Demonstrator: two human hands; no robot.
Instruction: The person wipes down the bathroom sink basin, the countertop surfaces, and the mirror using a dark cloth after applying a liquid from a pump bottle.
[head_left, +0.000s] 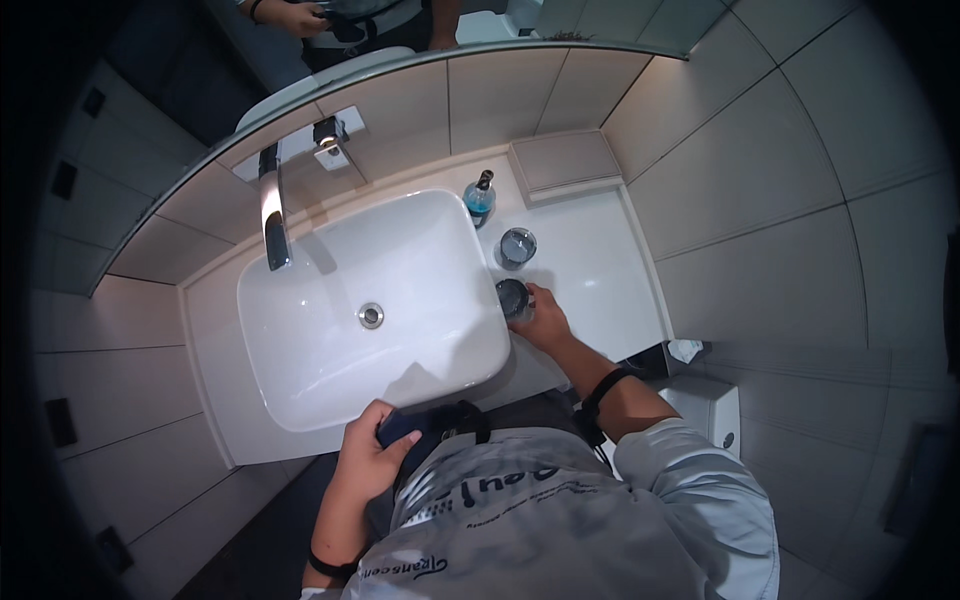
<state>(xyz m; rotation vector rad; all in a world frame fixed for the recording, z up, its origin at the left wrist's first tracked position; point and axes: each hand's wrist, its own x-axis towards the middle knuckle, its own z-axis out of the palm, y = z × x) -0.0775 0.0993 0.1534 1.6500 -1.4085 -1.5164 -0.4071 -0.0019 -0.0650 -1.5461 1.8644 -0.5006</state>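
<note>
My right hand (541, 321) has its fingers around a clear drinking glass (513, 298) on the white counter, close against the right side of the washbasin. Just behind it stands a second glass (517, 248), upright. A pump bottle of blue liquid (479, 201) stands farther back, beside the basin's rear right corner. My left hand (382, 442) is at my waist, in front of the basin, gripping a dark object (415, 425) whose kind I cannot tell. The white washbasin (330, 367) shows bare inside, with a metal drain (371, 316) in its floor.
A chrome wall spout (274, 217) reaches over the basin's left rear, with a tap lever (328, 133) to its right. A tiled ledge (566, 163) fills the counter's back right corner. A mirror edge (450, 52) overhangs the back. Part of a toilet (701, 409) lies right of my arm.
</note>
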